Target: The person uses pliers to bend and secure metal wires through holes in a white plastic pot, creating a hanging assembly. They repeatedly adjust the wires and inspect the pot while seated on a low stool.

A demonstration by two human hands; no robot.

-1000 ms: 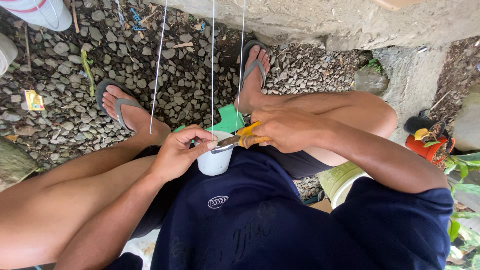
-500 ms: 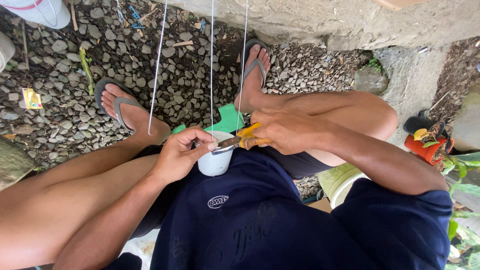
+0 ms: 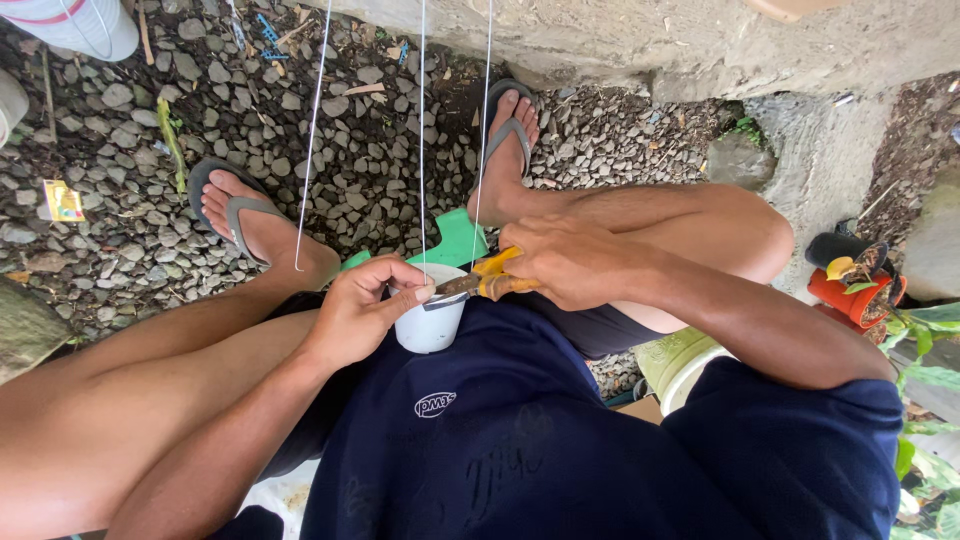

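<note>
the small white plastic cup sits between my knees, just above the hem of my dark blue shirt, and my left hand is curled around its rim, thumb and fingers closed on the edge. my right hand is wrapped tight on the yellow-handled pliers, whose metal nose meets the rim right beside my left fingertips. that is the worry: thin plastic is smooth and springy, so i judge the nose could skid off and nip my fingers, or the wall could crack under too hard a squeeze. three thin white strings hang straight down in front; i cannot tell whether any joins the cup. a green plastic piece lies behind it, on rough grey gravel.
</note>
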